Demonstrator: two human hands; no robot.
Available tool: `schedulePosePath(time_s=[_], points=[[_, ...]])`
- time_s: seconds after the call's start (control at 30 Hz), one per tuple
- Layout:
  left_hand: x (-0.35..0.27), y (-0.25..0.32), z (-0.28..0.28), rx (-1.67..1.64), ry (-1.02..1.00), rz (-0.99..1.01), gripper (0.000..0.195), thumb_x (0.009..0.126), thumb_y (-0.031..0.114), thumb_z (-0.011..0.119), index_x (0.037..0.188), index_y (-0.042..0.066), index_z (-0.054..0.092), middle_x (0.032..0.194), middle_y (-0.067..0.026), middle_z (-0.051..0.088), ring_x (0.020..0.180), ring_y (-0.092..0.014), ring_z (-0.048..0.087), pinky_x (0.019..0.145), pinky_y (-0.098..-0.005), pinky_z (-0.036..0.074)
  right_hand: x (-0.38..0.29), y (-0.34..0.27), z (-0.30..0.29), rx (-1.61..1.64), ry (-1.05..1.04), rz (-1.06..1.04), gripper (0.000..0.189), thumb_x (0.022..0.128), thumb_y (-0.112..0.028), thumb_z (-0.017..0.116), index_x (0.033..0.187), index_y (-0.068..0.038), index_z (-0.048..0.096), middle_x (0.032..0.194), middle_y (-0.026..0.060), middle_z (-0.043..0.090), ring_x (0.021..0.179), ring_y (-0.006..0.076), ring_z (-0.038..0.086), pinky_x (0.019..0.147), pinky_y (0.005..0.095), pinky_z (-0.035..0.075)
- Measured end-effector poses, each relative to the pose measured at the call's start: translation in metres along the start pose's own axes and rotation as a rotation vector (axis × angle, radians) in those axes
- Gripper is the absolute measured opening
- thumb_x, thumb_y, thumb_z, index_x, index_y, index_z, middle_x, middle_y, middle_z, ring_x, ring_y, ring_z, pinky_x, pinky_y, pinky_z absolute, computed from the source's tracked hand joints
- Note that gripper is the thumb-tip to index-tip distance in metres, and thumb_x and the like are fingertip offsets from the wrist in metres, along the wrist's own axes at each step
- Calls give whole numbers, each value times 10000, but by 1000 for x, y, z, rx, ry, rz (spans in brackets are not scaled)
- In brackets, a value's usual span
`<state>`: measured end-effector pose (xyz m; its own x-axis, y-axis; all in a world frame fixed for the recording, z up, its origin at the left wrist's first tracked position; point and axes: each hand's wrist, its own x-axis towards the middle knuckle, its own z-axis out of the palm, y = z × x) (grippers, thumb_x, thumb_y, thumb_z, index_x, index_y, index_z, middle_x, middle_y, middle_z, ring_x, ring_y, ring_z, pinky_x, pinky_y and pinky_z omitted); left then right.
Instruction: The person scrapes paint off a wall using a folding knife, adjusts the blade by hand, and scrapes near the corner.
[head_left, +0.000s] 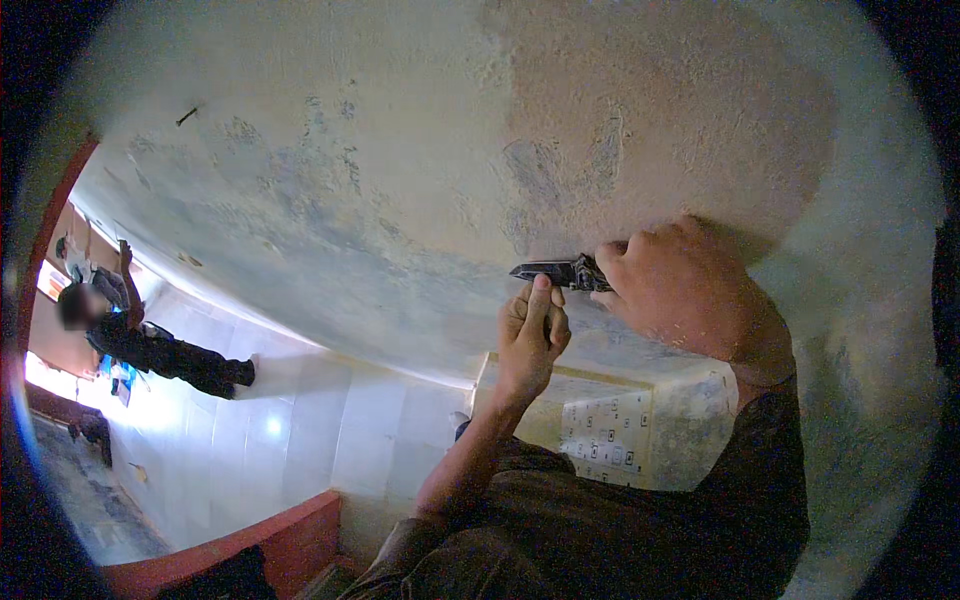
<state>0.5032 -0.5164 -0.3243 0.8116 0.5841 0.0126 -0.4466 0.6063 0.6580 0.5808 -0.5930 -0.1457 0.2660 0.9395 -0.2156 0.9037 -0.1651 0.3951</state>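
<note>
A dark folding knife (559, 272), or a similar bladed tool, is held between my two hands close to the plaster wall (420, 150). My right hand (682, 292) grips its handle, with knuckles near the wall and most of the handle hidden in the palm. The pointed blade faces left. My left hand (532, 330) has its thumb pressed on the blade, while the other fingers curl beneath. Behind the hands the wall shows a pinkish, rough patch (667, 112) with scraped grey marks.
A nail (186, 116) sticks out of the wall. At left, a person in dark clothing (165, 352) stands on the light tiled floor (300, 420), with another person (82, 255) beyond. A red frame (277, 525) edges the lower left. Patterned tiles (607, 435) show beyond my body.
</note>
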Motion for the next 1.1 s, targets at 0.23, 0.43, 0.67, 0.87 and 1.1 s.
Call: schedulePosePath(time_s=[0.23, 0.43, 0.67, 0.87, 1.1], points=[[3, 9, 2, -53, -30, 42, 327, 975, 313, 435, 772, 61, 482, 456, 26, 370, 358, -56, 284, 345, -211, 205, -2, -3, -7, -13, 59, 22, 321, 841, -366, 572, 888, -49, 597, 670, 148, 626, 675, 320, 641, 637, 426, 494], [4, 13, 4, -100, -15, 29, 319, 975, 312, 435, 776, 65, 472, 458, 30, 365, 359, -54, 273, 347, -212, 199, 2, -2, 0, -16, 100, 16, 331, 835, -375, 575, 871, -46, 594, 685, 147, 634, 660, 328, 639, 638, 426, 498], [-3, 9, 5, -116, -14, -15, 242, 970, 287, 451, 812, 108, 490, 489, 65, 347, 385, -37, 296, 362, -209, 211, -1, -1, -1, -7, 43, -21, 324, 829, -368, 579, 844, -44, 598, 690, 149, 635, 665, 324, 642, 642, 421, 501], [2, 15, 6, -98, -56, 13, 255, 956, 304, 481, 797, 105, 488, 473, 69, 326, 370, -37, 274, 354, -207, 204, -2, -2, -4, 22, 94, 48, 329, 831, -371, 577, 844, -43, 598, 687, 154, 632, 675, 320, 644, 656, 429, 504], [6, 13, -1, -143, -33, -56, 253, 950, 294, 495, 769, 119, 479, 480, 73, 330, 372, -43, 290, 354, -205, 231, 1, -3, -5, 42, 91, 65, 350, 834, -399, 575, 851, -50, 593, 641, 157, 618, 628, 322, 639, 605, 422, 508]])
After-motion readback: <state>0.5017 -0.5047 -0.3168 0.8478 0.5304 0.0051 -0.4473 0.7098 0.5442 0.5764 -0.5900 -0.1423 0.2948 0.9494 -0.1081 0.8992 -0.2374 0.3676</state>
